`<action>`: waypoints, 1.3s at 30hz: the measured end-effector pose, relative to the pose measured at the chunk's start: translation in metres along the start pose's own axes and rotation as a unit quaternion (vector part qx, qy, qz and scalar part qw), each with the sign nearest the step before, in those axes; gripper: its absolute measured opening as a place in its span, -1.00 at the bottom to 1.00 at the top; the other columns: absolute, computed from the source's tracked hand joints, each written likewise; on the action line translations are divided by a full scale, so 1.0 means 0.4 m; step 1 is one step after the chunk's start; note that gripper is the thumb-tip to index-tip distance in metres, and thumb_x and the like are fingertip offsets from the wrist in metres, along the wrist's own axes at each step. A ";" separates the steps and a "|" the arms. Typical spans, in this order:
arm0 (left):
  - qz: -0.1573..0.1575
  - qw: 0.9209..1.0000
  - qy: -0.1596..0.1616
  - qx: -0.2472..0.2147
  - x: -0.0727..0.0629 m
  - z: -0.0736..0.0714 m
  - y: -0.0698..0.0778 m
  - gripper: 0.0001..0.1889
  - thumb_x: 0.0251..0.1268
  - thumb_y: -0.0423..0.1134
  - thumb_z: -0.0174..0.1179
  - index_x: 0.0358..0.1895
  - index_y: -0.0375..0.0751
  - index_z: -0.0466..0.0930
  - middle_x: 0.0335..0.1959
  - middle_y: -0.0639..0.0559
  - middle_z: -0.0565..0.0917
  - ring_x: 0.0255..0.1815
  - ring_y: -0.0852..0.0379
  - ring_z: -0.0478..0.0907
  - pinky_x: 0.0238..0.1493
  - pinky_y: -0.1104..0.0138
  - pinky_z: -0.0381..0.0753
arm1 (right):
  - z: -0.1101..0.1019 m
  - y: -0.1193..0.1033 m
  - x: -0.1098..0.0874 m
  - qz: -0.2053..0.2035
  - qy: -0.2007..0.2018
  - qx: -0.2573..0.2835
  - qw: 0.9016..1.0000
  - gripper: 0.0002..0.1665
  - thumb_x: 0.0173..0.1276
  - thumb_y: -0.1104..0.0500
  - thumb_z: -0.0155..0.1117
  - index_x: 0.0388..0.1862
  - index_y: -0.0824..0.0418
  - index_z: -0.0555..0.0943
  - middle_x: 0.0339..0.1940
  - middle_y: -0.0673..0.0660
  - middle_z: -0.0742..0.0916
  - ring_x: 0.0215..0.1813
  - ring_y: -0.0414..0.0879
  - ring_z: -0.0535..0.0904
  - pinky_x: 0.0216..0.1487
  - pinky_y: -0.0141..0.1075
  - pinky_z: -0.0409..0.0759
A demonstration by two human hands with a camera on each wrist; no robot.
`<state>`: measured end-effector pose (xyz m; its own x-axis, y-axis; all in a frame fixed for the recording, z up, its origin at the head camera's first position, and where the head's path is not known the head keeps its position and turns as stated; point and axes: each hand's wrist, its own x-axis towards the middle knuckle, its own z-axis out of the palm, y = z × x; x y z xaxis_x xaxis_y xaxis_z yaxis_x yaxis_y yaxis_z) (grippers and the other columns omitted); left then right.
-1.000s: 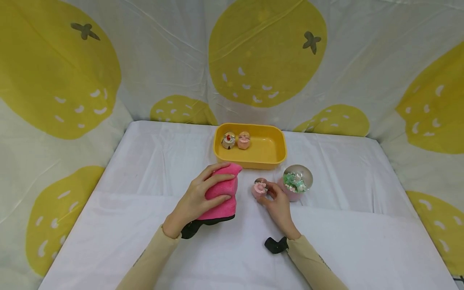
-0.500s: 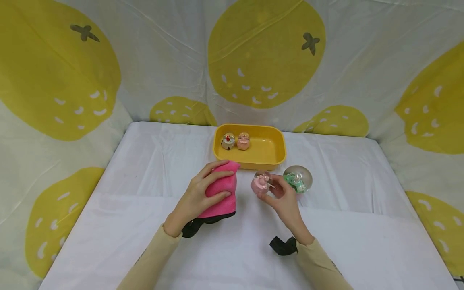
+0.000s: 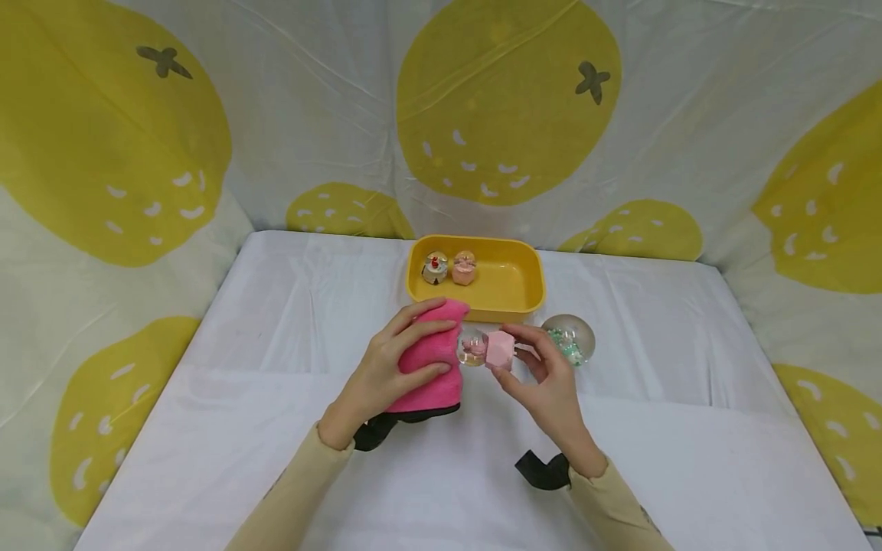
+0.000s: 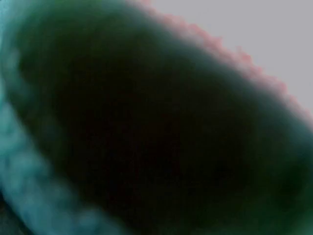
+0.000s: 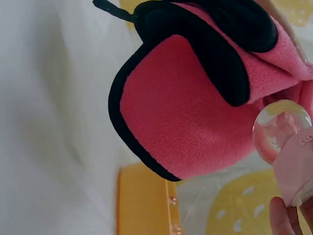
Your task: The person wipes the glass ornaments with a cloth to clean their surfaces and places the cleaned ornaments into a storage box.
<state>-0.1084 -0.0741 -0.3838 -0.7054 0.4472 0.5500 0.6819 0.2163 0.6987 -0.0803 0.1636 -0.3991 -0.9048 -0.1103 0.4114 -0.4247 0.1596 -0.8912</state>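
Observation:
My left hand (image 3: 386, 363) grips a folded pink cloth (image 3: 430, 360) with black edging, fingers curled over its near side. In my right hand (image 3: 547, 383) a small snow globe (image 3: 500, 350) with a faceted pink base is pinched between thumb and fingers. It lies tipped on its side, its clear dome pointing left, right at the cloth's edge. The right wrist view shows the dome (image 5: 279, 129) close by the cloth's folds (image 5: 186, 112). Dark, blurred fabric (image 4: 156, 127) fills most of the left wrist view.
Behind the hands stands a yellow tray (image 3: 510, 287) with two small snow globes, one white (image 3: 435, 268) and one pink (image 3: 464, 268), at its left end. A larger snow globe (image 3: 570, 338) with green inside stands right of my right hand, partly hidden by it.
My right hand has lifted the small snow globe off the table and tipped it sideways, dome toward the cloth. The left hand with the cloth has shifted slightly right.

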 end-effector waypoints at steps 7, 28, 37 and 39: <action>0.038 0.999 -0.026 0.023 0.010 0.001 0.023 -0.44 0.18 -0.17 0.35 0.27 -0.15 0.46 0.41 -0.07 0.23 0.37 -0.03 0.21 0.10 0.23 0.53 | 0.001 -0.012 0.005 -0.107 -0.022 -0.031 0.994 -0.36 -0.03 0.55 0.45 0.10 0.43 0.50 0.10 0.28 0.57 0.17 -0.04 0.47 0.17 -0.29 0.47; 0.156 0.984 -0.027 0.078 0.041 0.048 0.051 -0.52 0.35 -0.15 0.19 0.27 -0.25 0.40 0.35 -0.14 0.29 0.37 -0.03 0.24 0.25 0.26 0.36 | -0.007 -0.048 0.030 -0.174 0.005 0.000 0.985 -0.46 0.05 0.21 0.54 -0.12 0.55 0.55 -0.13 0.29 0.67 -0.07 -0.07 0.62 -0.12 -0.35 0.62; 0.132 0.990 -0.037 0.035 0.039 0.044 0.042 -0.52 0.21 -0.29 0.31 0.19 -0.23 0.43 0.33 -0.14 0.31 0.36 -0.05 0.25 0.19 0.29 0.43 | 0.000 -0.082 0.012 -0.040 -0.016 -0.010 0.999 -0.48 0.08 0.40 0.46 0.02 0.44 0.48 -0.04 0.22 0.59 -0.16 -0.11 0.57 -0.19 -0.36 0.64; 0.113 0.993 -0.033 0.014 0.038 0.040 0.039 -0.49 0.15 -0.33 0.34 0.18 -0.21 0.43 0.34 -0.13 0.31 0.35 -0.04 0.26 0.15 0.30 0.47 | -0.003 -0.071 0.017 -0.120 -0.033 -0.039 0.991 -0.41 0.12 0.24 0.49 0.05 0.48 0.46 0.00 0.29 0.57 -0.10 -0.10 0.56 -0.14 -0.40 0.62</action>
<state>-0.1053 -0.0500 -0.3717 -0.5202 0.5424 0.6597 0.8273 0.1284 0.5468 -0.0744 0.1594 -0.3709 -0.7744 -0.2176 0.5941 -0.6309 0.1960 -0.7507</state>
